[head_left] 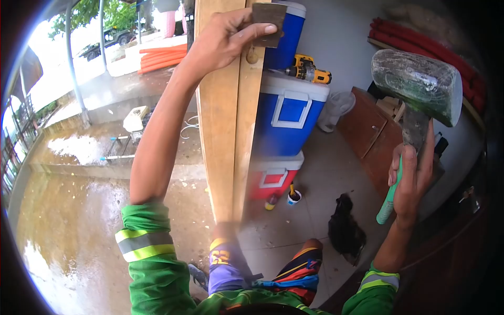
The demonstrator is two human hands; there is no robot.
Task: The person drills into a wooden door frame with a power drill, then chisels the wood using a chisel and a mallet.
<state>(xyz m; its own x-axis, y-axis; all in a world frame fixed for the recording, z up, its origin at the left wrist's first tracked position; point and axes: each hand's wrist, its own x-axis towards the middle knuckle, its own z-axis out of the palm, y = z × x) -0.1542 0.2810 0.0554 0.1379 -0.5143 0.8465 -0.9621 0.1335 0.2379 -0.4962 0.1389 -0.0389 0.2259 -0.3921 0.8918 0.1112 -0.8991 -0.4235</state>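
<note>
My left hand [226, 38] is raised and presses a flat dark metal piece [269, 18], like a chisel blade, against the edge of an upright wooden door frame [228, 115]. My right hand [412, 178] grips the green handle of a heavy mallet [420, 86]. The mallet's big greenish head is lifted to the right of the frame, apart from the blade. Both arms wear green sleeves with reflective bands.
Stacked blue coolers [286, 107] and a red one [273, 176] stand behind the frame, with a yellow drill [310, 71] on top. A brown cabinet [367, 131] sits at right, a dark rag [346, 228] lies on the tiled floor, and wet concrete [79, 199] spreads left.
</note>
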